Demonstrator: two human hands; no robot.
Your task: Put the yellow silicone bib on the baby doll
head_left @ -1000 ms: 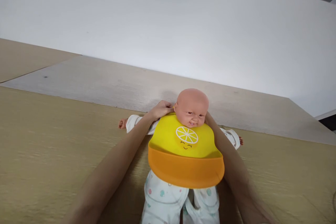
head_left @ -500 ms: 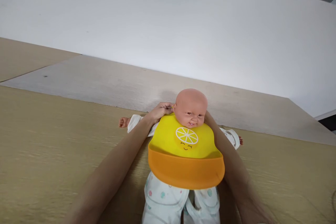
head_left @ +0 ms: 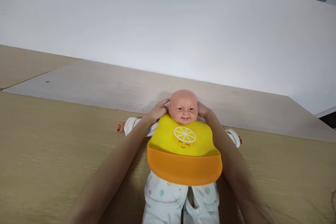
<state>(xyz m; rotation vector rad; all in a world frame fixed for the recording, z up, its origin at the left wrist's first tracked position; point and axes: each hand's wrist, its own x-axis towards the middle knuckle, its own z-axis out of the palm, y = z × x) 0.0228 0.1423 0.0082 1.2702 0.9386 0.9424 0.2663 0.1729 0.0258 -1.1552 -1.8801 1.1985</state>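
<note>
A bald baby doll lies on its back in white spotted clothes, arms stretched out to both sides. Over its chest is a yellow bib with a white citrus-slice print and an orange catch pocket. My left hand is beside the doll's neck, its fingers curled in at the bib's upper edge; their tips go out of sight behind the head. At the other side of the neck is my right hand, with its fingers hidden behind the head. The bib's neck ends are also hidden.
The doll lies on a light wooden surface. Behind it runs a greyish board, and beyond that rises a white wall panel. A dark gap shows at the far right edge.
The doll's head has turned to face me more squarely and shifted a little left. More of my right hand now shows beside it. My left hand stays by the neck.
</note>
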